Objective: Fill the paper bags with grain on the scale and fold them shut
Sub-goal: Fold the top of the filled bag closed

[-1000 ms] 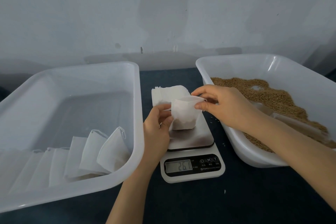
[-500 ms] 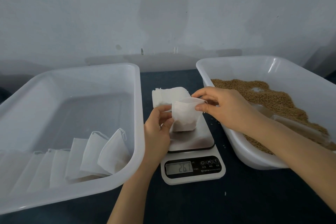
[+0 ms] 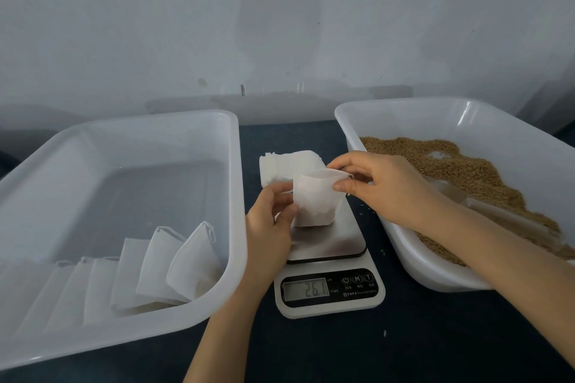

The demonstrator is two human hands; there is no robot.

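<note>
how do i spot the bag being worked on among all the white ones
Between the left tub and the grain tub sits the scale. One white bag stands on its plate. Unlike the flat stack behind and the bags leaning in the left tub, it is held by the left hand and right hand.

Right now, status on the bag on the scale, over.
Left hand pinches left edge of paper bag, right hand pinches its top rim. Bag upright on kitchen scale, mouth open, display 26.1. Nothing blocking the fold.
</note>
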